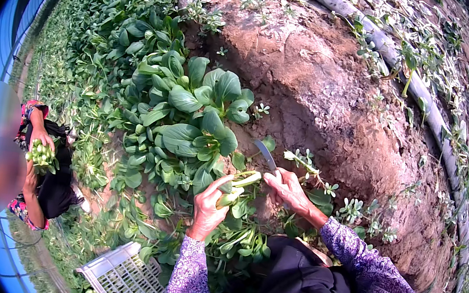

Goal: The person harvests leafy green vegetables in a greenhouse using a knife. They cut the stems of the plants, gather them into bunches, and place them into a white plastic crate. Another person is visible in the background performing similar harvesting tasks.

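My left hand [209, 210] grips a cut bok choy [232, 194] by its pale green stalks, its base pointing to the right. Close beside it, my right hand [287, 190] is closed around a small knife, whose curved metal blade [265, 154] sticks out up and to the left. The knife's handle is hidden in my fingers. A pale stalk [248, 179] reaches from the left hand almost to the right fingertips; whether they touch I cannot tell. Just beyond the hands grow leafy bok choy plants [191, 136]. Loose cut leaves [243, 242] lie on the ground below my hands.
At lower left stands a light grey plastic crate [130, 280] with slatted sides. Another person [41, 164] crouches at the left, holding a bunch of greens [43, 155]. A bare soil ridge [326, 101] rises at right, with a grey hose [425, 101] beyond it.
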A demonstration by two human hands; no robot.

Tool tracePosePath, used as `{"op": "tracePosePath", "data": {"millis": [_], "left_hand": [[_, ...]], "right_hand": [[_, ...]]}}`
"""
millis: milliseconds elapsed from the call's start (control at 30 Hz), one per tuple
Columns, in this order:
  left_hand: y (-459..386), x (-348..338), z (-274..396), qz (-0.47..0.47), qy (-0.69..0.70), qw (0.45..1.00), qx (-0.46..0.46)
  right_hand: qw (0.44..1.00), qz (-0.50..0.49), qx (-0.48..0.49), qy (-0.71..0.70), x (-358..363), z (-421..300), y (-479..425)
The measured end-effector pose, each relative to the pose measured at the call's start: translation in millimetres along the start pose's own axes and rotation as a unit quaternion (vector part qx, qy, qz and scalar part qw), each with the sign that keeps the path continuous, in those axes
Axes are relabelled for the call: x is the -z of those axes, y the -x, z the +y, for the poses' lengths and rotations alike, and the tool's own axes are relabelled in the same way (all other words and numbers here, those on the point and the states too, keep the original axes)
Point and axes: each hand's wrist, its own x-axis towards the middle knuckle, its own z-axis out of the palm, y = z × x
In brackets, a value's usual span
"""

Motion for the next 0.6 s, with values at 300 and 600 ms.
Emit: {"op": "tracePosePath", "data": {"millis": [300, 600], "left_hand": [[18.6, 24.8, 38.6, 0.002, 0.073, 0.995, 0.065], [-3.8, -9.3, 64.9, -0.068, -0.081, 0.985, -0.133]], "right_hand": [[0.993, 0.064, 0.095, 0.023, -3.3, -10.1, 4.7], [0.981, 0.060, 0.022, -0.183, -10.9, -18.7, 30.9]]}}
